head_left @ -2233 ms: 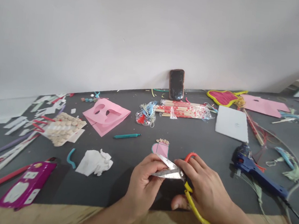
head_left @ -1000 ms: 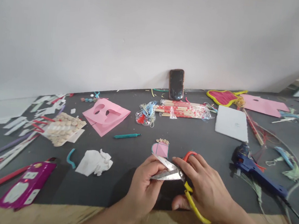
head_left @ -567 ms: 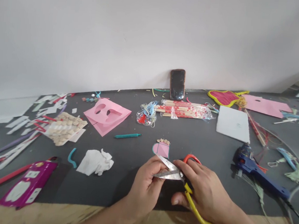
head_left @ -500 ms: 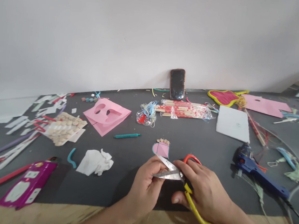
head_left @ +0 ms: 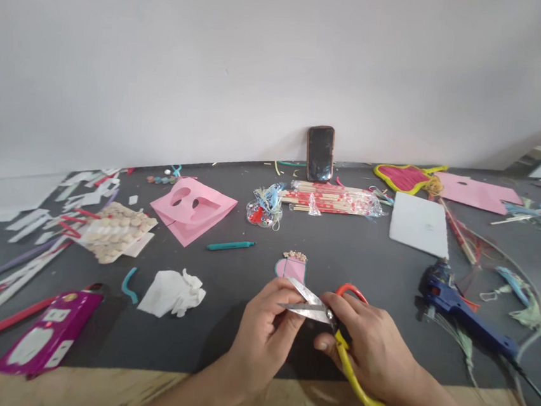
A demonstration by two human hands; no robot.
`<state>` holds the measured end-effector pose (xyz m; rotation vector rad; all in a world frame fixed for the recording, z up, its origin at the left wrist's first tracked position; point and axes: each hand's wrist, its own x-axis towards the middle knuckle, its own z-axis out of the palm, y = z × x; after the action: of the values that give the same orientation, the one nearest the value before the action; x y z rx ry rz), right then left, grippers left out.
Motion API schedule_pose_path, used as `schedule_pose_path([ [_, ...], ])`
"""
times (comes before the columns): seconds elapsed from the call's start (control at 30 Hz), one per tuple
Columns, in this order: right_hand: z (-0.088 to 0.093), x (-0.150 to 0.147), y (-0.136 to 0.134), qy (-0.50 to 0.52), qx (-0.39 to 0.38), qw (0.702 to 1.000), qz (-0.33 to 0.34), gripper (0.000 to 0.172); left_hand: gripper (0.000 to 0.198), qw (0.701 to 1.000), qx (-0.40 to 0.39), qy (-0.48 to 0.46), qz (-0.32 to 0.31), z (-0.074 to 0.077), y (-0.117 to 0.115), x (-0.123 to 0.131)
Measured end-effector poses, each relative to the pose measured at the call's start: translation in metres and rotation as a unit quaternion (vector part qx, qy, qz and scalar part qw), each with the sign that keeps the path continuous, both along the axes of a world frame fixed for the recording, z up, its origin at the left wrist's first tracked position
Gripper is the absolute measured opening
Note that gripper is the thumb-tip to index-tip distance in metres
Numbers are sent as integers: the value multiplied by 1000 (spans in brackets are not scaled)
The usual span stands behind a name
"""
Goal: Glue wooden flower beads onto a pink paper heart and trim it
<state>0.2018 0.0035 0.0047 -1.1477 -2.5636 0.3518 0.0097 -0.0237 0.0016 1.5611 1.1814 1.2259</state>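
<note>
Scissors (head_left: 316, 313): blades stand closer together than half a second ago, the lower one swung up toward the upper; they bridge the space between your hands, tips toward your left.
Right hand (head_left: 376, 341): your fingers are wrapped around the scissors, thumb beside the yellow grip, a hold that likely lets you govern the opening.
Left hand (head_left: 263, 330): your fingers are drawn into a narrow pinch beside the blades, perhaps for steadiness; you cannot tell from this view whether they hold anything.
Purple packet (head_left: 52, 332): lies at the near left edge of the worktop (head_left: 370, 257), seemingly out of your arms' way.
Blue glue gun (head_left: 470, 318): rests on your right, handle slanting toward you, which looks convenient for your right hand.
White tissue (head_left: 166, 292): sits crumpled left of your hands, probably within easy reach.
Pink piece (head_left: 295, 270): lies flat just beyond your left fingers, small beads (head_left: 295, 255) at its far edge; that central spot likely keeps it in sight.
Teal pen (head_left: 230, 246): lies farther left, apart from the pink piece.
Wrapped sticks (head_left: 335, 200): lie bundled in clear plastic, which presumably keeps them together.
Phone (head_left: 320, 153): stands leaning against the wall (head_left: 284, 64), apparently for support.
</note>
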Motion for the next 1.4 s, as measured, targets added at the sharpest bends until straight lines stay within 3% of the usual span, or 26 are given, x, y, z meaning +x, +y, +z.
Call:
schedule_pose_path([
  [0.23, -2, -4, 4, 5, -2, 1000, -3, 47, 8, 998, -14, -46, 34, -8, 3, 0],
  [0.6, 4, -3, 3, -5, 7, 1000, -7, 78, 12, 999, 27, -3, 46, -2, 1, 0],
  [0.73, 3, -5, 4, -3, 4, 1000, -2, 81, 14, 999, 14, -12, 31, 0, 1, 0],
  [1.1, 0, -4, 2, 27, -39, 999, 16, 60, 14, 998, -28, -62, 11, -2, 0, 0],
  [1.4, 1, -2, -3, -9, -40, 999, 5, 33, 14, 993, -52, -103, -2, -4, 0, 3],
])
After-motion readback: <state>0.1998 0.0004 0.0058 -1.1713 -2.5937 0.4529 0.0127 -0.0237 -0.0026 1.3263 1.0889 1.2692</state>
